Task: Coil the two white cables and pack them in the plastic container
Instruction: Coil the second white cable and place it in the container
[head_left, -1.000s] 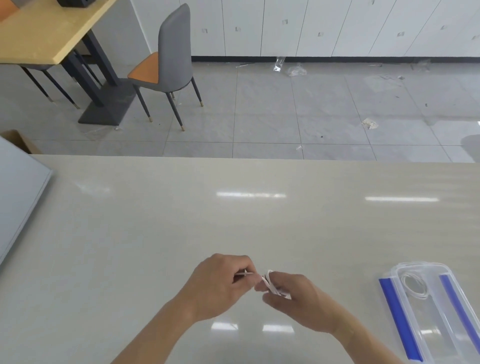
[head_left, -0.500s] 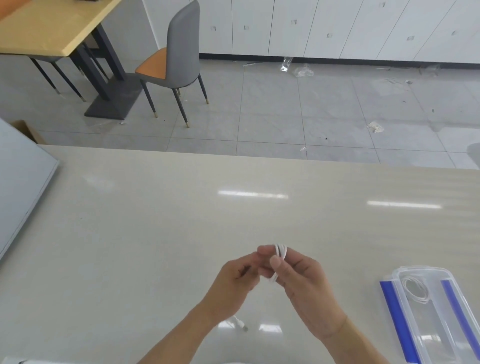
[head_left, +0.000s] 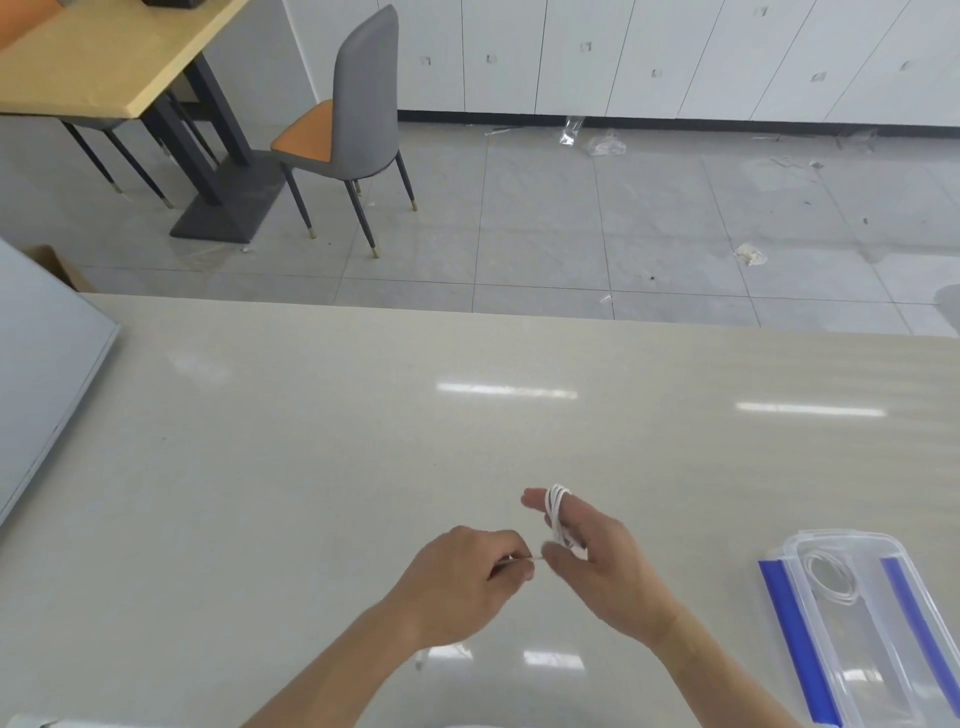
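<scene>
White cable (head_left: 558, 514): I see it wound in several loops round the outstretched fingers of the right hand (head_left: 597, 566), held up above the table (head_left: 311, 441), near its front edge.
Right hand: fingers extended and pointing away from me, thumb set against the lower part of the coil. I log it as holding the cable by the wrap, not by a closed fist.
Left hand (head_left: 462, 577): fingers curled and pinched together on the cable's free end, just beside the right thumb. The short stretch of cable between the two hands runs nearly level.
Hands, relative: close together, almost touching at the fingertips; I cannot tell whether they actually meet.
Loose tail: a small white piece shows below the left forearm near the table surface; too blurred for me to say what part of the cable it is.
Container (head_left: 872, 629): clear plastic with two blue strips along its long sides, lying on the table well to the right of the hands.
Second cable (head_left: 831, 577): already coiled, lying in the far end of the container.
Table: pale, glossy.
</scene>
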